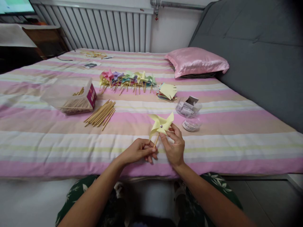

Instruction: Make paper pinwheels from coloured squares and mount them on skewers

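A pale yellow paper pinwheel (161, 121) with a shiny pin at its centre is held upright above the near part of the bed. My left hand (145, 149) is closed around the lower end of its wooden stick (156, 140). With thumb and fingers, my right hand (174, 145) pinches the pinwheel near its lower right blade; the fingertips behind the paper are partly hidden. Right of it sit a clear tub (188, 107) holding small packets and a small round clear container (191, 123).
Finished pinwheels (129, 78) in several colours lie in a row. Nearby are a stack of cut paper squares (167, 91), loose wooden sticks (101, 114) and a clear plastic box (75, 94) of sticks. A pink pillow (197, 61) lies by the grey headboard (246, 63).
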Demonstrator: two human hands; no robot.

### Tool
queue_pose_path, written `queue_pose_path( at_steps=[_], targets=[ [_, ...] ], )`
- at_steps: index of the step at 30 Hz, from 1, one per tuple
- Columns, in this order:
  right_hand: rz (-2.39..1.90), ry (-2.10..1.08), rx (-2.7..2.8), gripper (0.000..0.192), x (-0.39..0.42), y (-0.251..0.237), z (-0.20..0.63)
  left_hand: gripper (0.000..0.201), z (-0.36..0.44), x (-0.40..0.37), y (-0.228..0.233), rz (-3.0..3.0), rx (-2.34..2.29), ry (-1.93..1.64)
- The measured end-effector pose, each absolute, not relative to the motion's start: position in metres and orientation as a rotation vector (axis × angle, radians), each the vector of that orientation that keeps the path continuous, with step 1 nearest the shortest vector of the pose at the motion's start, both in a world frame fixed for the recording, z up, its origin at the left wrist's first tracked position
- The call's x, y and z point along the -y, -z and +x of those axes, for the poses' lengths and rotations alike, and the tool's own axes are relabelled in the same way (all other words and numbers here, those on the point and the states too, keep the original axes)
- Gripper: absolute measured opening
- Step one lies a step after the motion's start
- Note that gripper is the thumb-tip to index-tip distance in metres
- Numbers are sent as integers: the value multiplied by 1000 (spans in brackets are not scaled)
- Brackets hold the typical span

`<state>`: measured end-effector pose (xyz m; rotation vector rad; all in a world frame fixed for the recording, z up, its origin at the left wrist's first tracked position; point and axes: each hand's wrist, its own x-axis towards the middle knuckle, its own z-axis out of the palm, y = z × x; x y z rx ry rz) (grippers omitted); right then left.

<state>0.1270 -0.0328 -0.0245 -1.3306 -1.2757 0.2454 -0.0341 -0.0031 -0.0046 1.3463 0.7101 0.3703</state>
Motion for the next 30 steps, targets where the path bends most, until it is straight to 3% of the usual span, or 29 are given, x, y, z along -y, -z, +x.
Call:
queue_pose_path(
  at_steps=[13, 23, 30],
  targets=[
    [-1269, -182, 1249, 13, 33, 14, 130, 33, -34, 1, 5, 1328, -744, -419],
    [-1254, -211, 1111, 31, 31, 19, 130, 34, -33, -1, 5, 1207, -822, -572],
    [-1263, -234, 1150, 20, 32, 20, 128, 33, -33, -2, 5, 1174, -874, -639]
  ],
)
